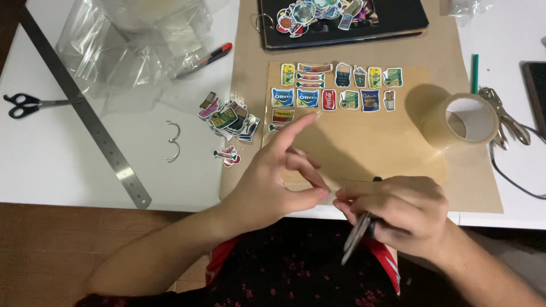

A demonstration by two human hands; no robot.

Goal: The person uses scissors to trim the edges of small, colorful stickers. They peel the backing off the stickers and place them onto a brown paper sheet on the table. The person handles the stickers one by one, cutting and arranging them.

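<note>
At the near edge of the table, over the brown paper sheet (364,148), the right hand (398,213) is clenched around a pair of scissors (357,236), whose grey blades point down toward the lap. The left hand (278,182) meets it thumb to fingertip, index finger stretched out toward rows of small colourful stickers (335,88); whether it pinches anything cannot be told.

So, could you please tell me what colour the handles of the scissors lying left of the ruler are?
Black, seen best in the head view: scissors, beside the metal ruler.
</note>
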